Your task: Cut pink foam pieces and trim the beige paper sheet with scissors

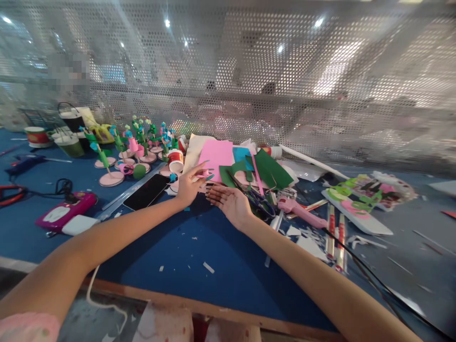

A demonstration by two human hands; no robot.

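Note:
My left hand (pixel 189 186) is over the middle of the table, its thumb and fingers closed around a small pink piece (pixel 204 174), seemingly paper. A small blue paper flower (pixel 173 177) shows beside that hand; whether it joins the held piece I cannot tell. With palm turned up and fingers stretched out, my right hand (pixel 232 204) is open and holds nothing. Its fingertips are close to the left hand. Just behind both hands lie a pink sheet (pixel 215 156) and dark green sheets (pixel 272 168). Blue-handled scissors (pixel 262 203) lie beside the right hand.
Paper flower stands on round pink bases (pixel 111 179) crowd the left, near a black phone (pixel 147 192) and a magenta box (pixel 67 212). On the right are a pink glue gun (pixel 302 212), paper scraps and a white tray (pixel 374 225). A perforated metal screen (pixel 228 71) rises behind.

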